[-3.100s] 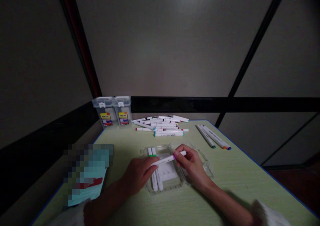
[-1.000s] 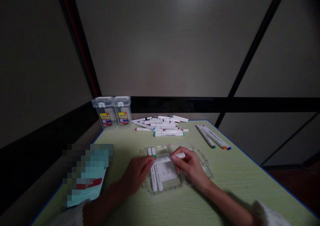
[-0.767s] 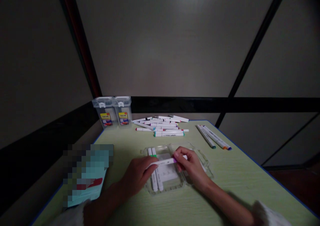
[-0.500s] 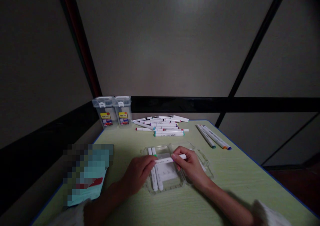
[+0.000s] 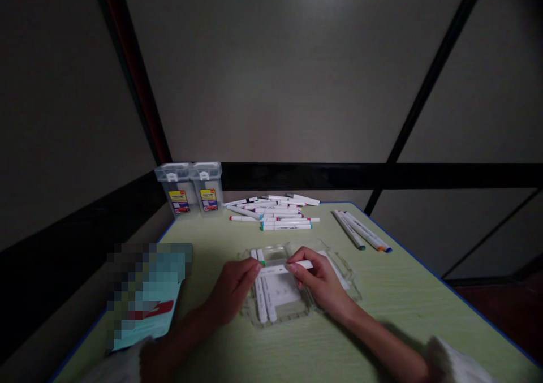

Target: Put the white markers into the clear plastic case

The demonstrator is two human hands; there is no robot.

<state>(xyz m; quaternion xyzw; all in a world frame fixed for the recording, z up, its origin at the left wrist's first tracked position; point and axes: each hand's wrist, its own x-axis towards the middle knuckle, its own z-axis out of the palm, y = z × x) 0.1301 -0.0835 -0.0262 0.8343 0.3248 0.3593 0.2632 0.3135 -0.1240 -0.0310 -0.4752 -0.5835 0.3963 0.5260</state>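
Note:
Both hands hold one white marker [image 5: 275, 269] level above an open clear plastic case [image 5: 292, 309] on the green table. My left hand [image 5: 231, 289] pinches the marker's left end. My right hand [image 5: 318, 278] grips its right end, fingers curled over it. Two white markers [image 5: 262, 301] with green caps lie side by side in the left part of the case, just under my left fingertips. A white paper insert [image 5: 283, 293] lies on the case floor.
A heap of several white markers [image 5: 274, 212] lies at the back of the table. Two grey lidded boxes [image 5: 189, 188] with yellow labels stand at the back left. Three long pens [image 5: 360, 231] rest at the right. A teal packet [image 5: 144, 295] lies at the left edge.
The marker's purple band showed between the hands a moment ago; now the hands have come closer together and it is covered. The marker sits slightly higher and more level.

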